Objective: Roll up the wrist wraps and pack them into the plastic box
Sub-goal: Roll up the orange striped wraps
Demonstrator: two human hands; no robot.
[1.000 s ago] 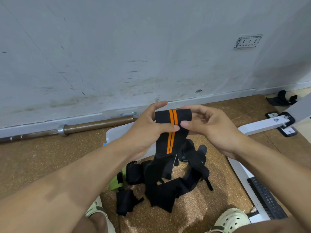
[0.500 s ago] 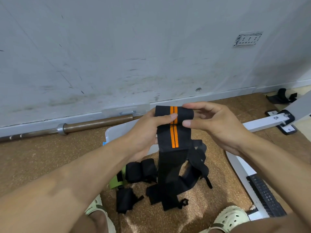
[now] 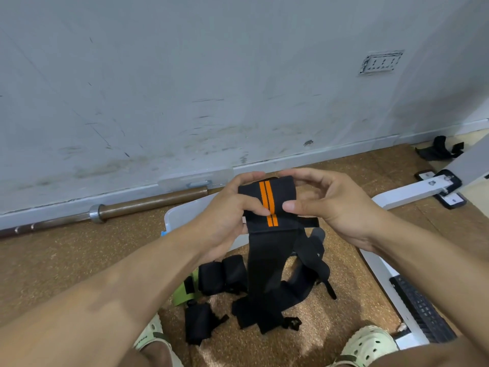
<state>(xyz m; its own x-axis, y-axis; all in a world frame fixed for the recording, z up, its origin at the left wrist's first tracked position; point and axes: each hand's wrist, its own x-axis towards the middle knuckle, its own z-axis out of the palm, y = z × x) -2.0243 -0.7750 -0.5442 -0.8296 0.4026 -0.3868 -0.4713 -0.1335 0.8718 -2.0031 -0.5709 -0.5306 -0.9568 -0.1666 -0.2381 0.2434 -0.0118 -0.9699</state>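
The left hand (image 3: 225,215) and right hand (image 3: 330,207) both pinch the rolled top of the wrist wrap (image 3: 267,205) above the plastic box (image 3: 180,215); the soft, light, springy band probably needs firm pinching at the roll's edges.

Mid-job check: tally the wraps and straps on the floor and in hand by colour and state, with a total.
Rolled black wraps on the floor: 3
Orange-striped wrap, held by left hand and right hand: 1
Green strap: 1
Loose black pile: tangled, cannot count
Total countable: 5
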